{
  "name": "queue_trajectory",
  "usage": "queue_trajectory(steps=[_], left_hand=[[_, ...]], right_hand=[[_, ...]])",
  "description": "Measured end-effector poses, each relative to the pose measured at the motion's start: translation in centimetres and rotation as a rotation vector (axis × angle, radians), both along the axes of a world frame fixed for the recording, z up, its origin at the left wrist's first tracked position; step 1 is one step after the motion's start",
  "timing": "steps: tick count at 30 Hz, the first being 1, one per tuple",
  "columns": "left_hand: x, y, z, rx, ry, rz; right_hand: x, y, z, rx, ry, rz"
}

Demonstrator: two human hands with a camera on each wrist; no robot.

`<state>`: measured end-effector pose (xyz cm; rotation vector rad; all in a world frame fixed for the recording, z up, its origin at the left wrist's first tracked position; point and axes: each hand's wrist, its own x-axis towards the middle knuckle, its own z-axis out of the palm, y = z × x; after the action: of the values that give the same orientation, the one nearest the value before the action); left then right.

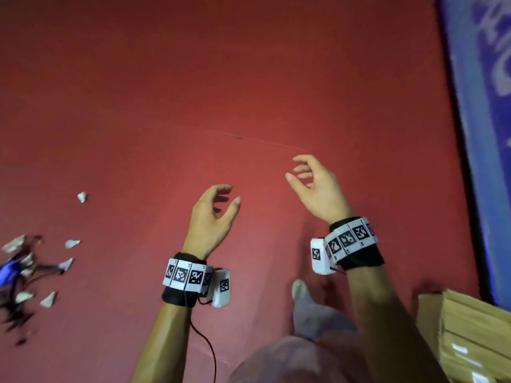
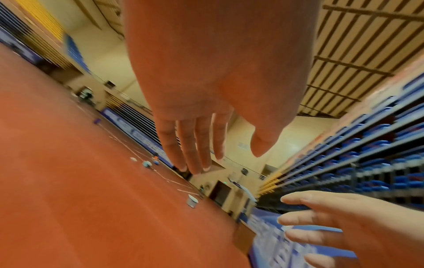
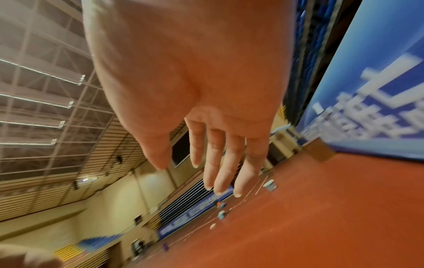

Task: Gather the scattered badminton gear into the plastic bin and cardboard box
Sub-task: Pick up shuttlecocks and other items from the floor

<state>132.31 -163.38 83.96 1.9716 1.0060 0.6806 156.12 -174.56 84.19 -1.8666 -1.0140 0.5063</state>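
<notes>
lying at the far left of the head view, on the red floor [image 1: 249, 78], is the loose gear: a blurred pile with something blue in it [image 1: 11, 269], ringed by small white pieces that look like shuttlecocks [image 1: 72, 243], one more white piece [image 1: 82, 197] set apart above them. the pile is cut by the frame edge and smeared by motion, so i cannot tell whether a racket lies in it or which way its long axis runs.

next comes the left hand [image 1: 211, 217], held above the floor, fingers loosely curled and apart, holding nothing. the gear lies well to its left, so this is the nearer hand and any reach would go leftward and down.

further right, the right hand [image 1: 318, 186] is also empty, fingers relaxed and slightly spread, well apart from the pile.

at the lower right corner sits the cardboard box [image 1: 464, 333], just beside the right forearm and cut off by the frame; its opening is not visible. beyond it a blue banner [image 1: 481, 106] runs along the edge of the floor.

the plastic bin shows in no view that i can be sure of. both wrist views show small objects far off on the court, too small to name.
</notes>
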Motion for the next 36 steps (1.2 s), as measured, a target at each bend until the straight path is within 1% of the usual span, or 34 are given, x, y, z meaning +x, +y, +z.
queue_trajectory(steps=[4,7,10,12,15,17,20,23,25,28,31,36], left_hand=[[-5.6,6.3,-0.8,-0.002,0.02,0.199],[-9.0,12.1,-0.8,0.022,0.041,0.337],[-12.0,18.0,-0.2,0.033,0.055,0.488],[-14.1,21.5,0.5,0.048,0.079,0.577],[-18.1,25.0,1.7,0.068,0.116,0.723],[-20.7,26.0,2.2,0.048,0.127,0.815],[-25.8,26.8,2.1,0.013,0.139,0.971],[-30.7,27.7,0.9,-0.033,0.129,1.11],[-34.0,28.9,-0.4,-0.061,0.121,1.168],[-39.6,32.3,-2.6,-0.071,0.113,1.214],[-45.6,37.2,-4.2,-0.07,0.072,1.239],[-55.0,46.4,-4.2,-0.073,0.06,1.2]], right_hand=[[-4.6,12.1,-1.5,-0.021,0.022,0.241],[-7.9,21.7,-1.8,-0.008,0.031,0.408],[-10.8,31.9,-0.8,0.0,0.027,0.562],[-12.8,38.3,0.2,0.017,0.038,0.629],[-17.1,46.0,0.7,0.046,0.079,0.727],[-20.4,49.1,0.2,0.036,0.099,0.8],[-26.8,53.4,-0.7,0.003,0.126,0.939],[-33.4,57.2,-1.8,-0.027,0.135,1.062],[-37.6,59.6,-2.9,-0.036,0.127,1.13],[-44.0,63.9,-4.3,-0.031,0.096,1.197],[-50.4,69.0,-5.0,-0.025,0.066,1.214],[-58.5,76.7,-4.6,-0.034,0.019,1.185]])
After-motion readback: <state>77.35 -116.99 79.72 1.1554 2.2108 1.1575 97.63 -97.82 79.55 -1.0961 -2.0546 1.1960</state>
